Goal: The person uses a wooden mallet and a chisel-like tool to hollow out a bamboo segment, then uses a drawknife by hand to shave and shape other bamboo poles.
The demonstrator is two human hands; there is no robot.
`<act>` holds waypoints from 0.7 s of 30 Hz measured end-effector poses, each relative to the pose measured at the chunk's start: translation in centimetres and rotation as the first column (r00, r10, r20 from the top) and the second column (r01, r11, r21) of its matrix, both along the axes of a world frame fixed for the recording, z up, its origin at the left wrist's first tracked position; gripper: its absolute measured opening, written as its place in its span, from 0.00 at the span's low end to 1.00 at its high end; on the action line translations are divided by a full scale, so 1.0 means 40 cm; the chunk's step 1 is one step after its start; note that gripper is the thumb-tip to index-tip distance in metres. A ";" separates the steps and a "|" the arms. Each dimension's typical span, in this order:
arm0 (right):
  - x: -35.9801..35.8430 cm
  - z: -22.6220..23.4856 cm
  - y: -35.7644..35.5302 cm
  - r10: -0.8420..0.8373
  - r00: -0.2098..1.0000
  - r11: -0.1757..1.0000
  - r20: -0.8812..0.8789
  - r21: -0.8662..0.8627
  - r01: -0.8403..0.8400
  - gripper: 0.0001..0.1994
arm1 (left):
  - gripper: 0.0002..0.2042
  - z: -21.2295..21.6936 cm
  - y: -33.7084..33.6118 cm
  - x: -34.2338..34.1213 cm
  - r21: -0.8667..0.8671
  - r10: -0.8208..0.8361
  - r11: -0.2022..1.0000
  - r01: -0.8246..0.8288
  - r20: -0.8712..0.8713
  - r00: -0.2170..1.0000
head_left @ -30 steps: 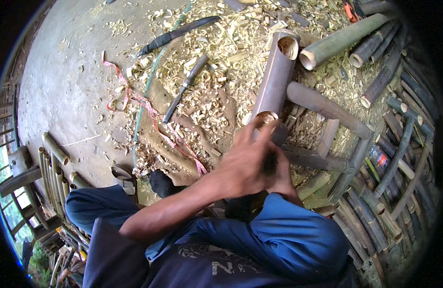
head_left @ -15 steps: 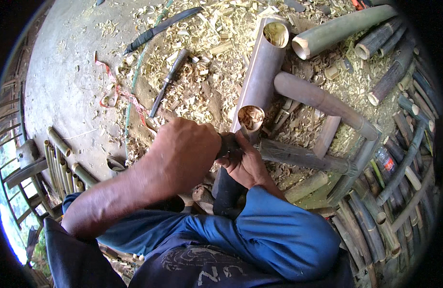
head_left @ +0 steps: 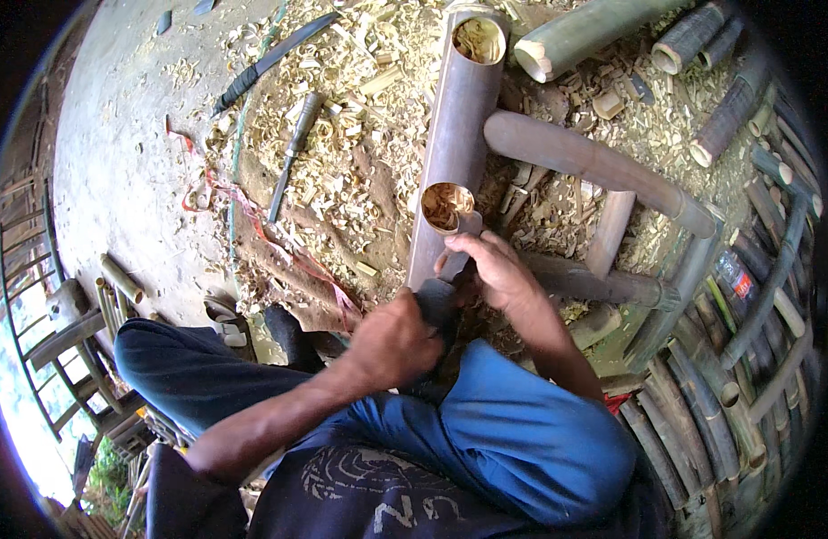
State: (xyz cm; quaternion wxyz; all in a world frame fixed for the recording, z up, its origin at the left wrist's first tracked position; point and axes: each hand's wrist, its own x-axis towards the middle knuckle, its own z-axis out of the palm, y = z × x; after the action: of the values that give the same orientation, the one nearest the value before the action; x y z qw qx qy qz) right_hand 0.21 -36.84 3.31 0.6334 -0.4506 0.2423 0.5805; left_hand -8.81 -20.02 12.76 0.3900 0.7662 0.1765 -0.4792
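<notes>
Bamboo cup [head_left: 450, 208]: short open-ended section, centre of scene, just beyond our hands; it lies against the near end of a long tube [head_left: 457, 135] that runs away to the far side. Curled shavings sit inside its mouth.
Handling: we judge it light, stiff and hollow, with a smooth rind likely to slip; thin wall could split along the grain. Best gripped round the body below the rim.
Right hand [head_left: 495, 269]: fingers curled, partly closed on the cup's near end, thumb side up.
Left hand [head_left: 391, 341]: closed in a fist on a dark tool handle [head_left: 436, 301], which points toward the cup; the blade is hidden.
Knee [head_left: 522, 431]: blue trouser leg directly below both hands.
Left of tube: chisel [head_left: 293, 148] and a long knife [head_left: 270, 58] on a bed of shavings [head_left: 360, 117]; red cord [head_left: 252, 216] trails across the concrete.
Right, far: bamboo poles [head_left: 594, 162] crossed and stacked.
Change from a second ago: then the left hand covered the right near the cup; now it sits lower and nearer, and the cup's mouth is in plain view.
</notes>
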 end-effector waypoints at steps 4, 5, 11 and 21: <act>0.025 -0.022 -0.031 0.135 0.991 0.991 -0.006 0.007 -0.135 0.12 | 0.26 -0.004 -0.076 -0.020 0.080 0.049 0.995 -0.055 0.081 0.996; 0.004 0.009 -0.007 0.098 0.981 0.994 0.165 -0.064 -0.088 0.12 | 0.25 -0.004 -0.058 -0.016 0.069 0.044 0.996 -0.049 0.071 0.996; -0.098 0.038 0.026 -0.138 0.986 0.989 0.093 -0.030 0.142 0.16 | 0.24 0.051 0.058 0.007 0.051 -0.132 0.990 0.129 0.057 0.990; -0.096 0.027 0.013 0.160 0.938 0.917 0.308 -0.398 -0.025 0.17 | 0.28 -0.008 -0.055 -0.045 -0.017 0.190 0.982 -0.190 0.078 0.979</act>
State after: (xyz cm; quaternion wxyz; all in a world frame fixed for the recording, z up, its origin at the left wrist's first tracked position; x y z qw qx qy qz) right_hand -3.62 -36.32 4.41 0.5349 -0.6697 0.2195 0.4659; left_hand -10.63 -22.20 12.44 0.4445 0.7623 0.2309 -0.4099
